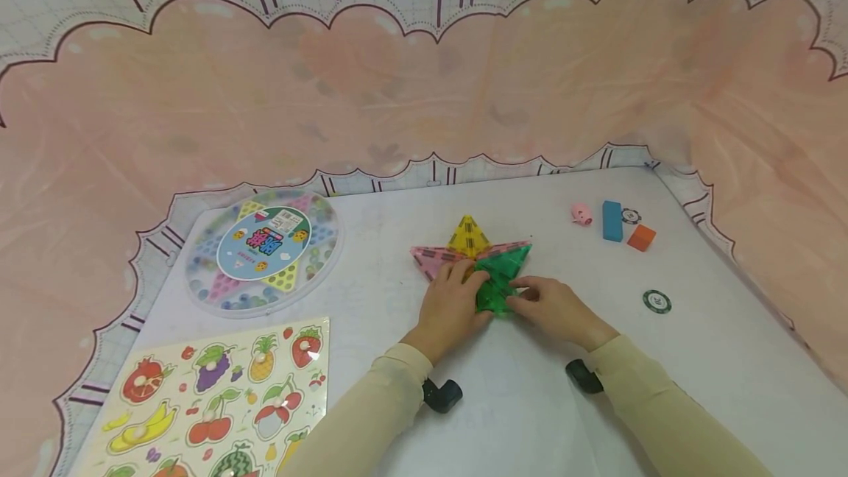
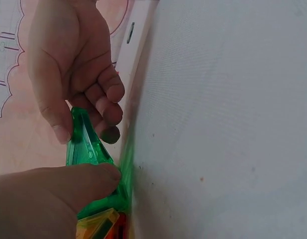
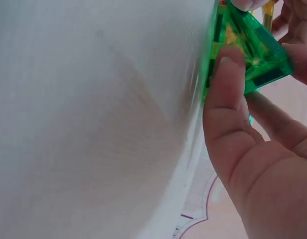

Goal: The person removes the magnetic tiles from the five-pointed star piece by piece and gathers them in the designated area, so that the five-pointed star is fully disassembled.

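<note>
Two hands work on a see-through, many-coloured star on the white desk.
The star sits near the middle of the desk, glossy and translucent, with dark marks along its edges: a yellow point at the far side, a pink point to the left, and a green section toward the right and near side, its triangular faces tilted up from the desk. The left hand has its grip partly closed over the star, fingers bent, thumb against the green; the right hand has a narrow grip, thumb and fingers pinching the green section's outer edge.
</note>
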`<state>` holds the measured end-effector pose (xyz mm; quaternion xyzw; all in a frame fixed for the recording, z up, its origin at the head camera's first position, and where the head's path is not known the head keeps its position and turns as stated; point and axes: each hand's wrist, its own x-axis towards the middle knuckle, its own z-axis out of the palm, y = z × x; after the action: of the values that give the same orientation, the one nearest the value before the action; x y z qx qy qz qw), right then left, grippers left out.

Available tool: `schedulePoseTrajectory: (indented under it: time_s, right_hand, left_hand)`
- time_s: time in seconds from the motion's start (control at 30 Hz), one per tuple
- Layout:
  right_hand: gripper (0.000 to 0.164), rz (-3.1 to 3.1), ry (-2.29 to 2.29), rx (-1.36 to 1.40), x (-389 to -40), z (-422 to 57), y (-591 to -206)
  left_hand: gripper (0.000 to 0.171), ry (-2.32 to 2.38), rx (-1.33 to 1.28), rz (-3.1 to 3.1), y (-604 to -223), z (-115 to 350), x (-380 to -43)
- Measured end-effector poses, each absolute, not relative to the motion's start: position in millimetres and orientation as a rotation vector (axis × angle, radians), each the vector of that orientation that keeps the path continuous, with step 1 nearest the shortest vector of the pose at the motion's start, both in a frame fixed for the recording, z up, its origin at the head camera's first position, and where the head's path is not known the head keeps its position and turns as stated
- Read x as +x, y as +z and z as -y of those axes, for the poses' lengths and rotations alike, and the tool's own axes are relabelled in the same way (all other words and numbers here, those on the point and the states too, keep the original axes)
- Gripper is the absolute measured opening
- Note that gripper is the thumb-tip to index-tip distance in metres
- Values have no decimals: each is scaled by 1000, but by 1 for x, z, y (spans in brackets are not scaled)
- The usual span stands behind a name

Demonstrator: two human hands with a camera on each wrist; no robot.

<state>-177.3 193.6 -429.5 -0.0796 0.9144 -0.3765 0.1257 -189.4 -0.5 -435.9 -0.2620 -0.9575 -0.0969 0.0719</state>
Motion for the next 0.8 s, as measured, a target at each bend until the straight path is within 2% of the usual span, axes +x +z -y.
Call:
schedulePoseTrajectory:
  time_s: [0.3,0.57,0.8]
  right_hand:
    - [48,-2639,-1146,-221,-180,-194,-431]
    - [48,-2566,-1237,-208,-180,-194,-432]
    - [50,-2554,-1249,-211,-181,-194,-433]
  left_hand:
    - [58,-277,-783,2886,-436,-1,-189]
    - [79,-238,-790,2925,-432,-2,-193]
    - [77,-173,-816,2987,-423,-3,-200]
